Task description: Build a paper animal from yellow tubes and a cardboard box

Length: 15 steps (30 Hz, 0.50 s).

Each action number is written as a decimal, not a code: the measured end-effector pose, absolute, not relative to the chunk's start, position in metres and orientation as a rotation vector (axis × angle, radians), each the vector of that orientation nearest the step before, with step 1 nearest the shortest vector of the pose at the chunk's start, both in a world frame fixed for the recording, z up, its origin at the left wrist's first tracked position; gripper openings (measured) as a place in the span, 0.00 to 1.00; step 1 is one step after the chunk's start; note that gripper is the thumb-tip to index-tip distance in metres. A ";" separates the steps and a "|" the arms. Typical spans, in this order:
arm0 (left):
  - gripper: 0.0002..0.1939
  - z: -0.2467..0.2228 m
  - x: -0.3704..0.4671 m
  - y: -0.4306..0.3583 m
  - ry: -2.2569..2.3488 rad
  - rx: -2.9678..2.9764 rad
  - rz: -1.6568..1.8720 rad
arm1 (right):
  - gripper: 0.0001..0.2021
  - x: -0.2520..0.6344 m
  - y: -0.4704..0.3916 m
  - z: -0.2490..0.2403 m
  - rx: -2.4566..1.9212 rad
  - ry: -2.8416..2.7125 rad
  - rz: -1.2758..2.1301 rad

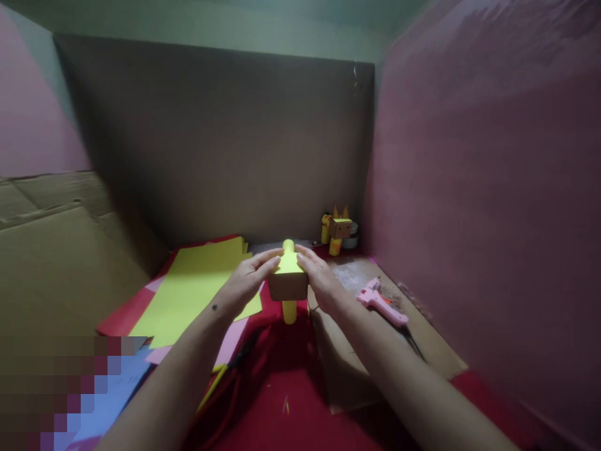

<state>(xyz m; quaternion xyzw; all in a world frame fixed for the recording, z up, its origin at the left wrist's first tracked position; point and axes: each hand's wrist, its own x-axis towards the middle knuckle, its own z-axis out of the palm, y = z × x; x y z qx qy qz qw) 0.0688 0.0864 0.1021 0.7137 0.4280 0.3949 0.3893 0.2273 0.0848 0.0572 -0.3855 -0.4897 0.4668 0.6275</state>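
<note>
Both hands grip a small box (288, 286) with a yellow top and brown front, held over the red table surface (282, 388). My left hand (251, 275) presses its left side, thumb on the yellow top. On the opposite side, my right hand (322, 275) closes on the box with its thumb on the top edge. A yellow paper tube (290, 312) shows below the box, and another yellow tube end (288, 245) rises behind it. How the tubes join the box is hidden.
Yellow paper sheets (192, 282) lie at left. A pink glue gun (382, 304) rests on cardboard (350, 363) at right. Yellow-handled scissors (218, 376) lie near my left forearm. A finished-looking paper animal figure (340, 228) stands at the back right corner. Walls enclose the table.
</note>
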 end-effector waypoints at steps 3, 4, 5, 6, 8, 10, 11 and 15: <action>0.24 0.103 0.068 0.086 1.065 1.813 0.995 | 0.22 0.228 0.084 0.057 -0.888 -1.153 1.024; 0.24 0.103 0.068 0.086 1.064 1.809 0.989 | 0.22 0.228 0.084 0.056 -0.883 -1.159 1.022; 0.24 0.103 0.067 0.086 1.069 1.803 0.985 | 0.22 0.228 0.084 0.056 -0.872 -1.161 1.029; 0.25 0.103 0.067 0.086 1.076 1.794 0.987 | 0.23 0.228 0.084 0.056 -0.859 -1.160 1.041; 0.27 0.103 0.066 0.087 1.087 1.775 1.017 | 0.24 0.228 0.082 0.057 -0.838 -1.159 1.058; 0.29 0.104 0.067 0.087 1.083 1.774 1.060 | 0.23 0.228 0.081 0.058 -0.830 -1.160 1.064; 0.30 0.104 0.067 0.087 1.082 1.794 1.080 | 0.23 0.228 0.080 0.059 -0.832 -1.162 1.062; 0.30 0.102 0.071 0.086 1.113 1.954 1.086 | 0.23 0.227 0.078 0.062 -0.888 -1.197 1.013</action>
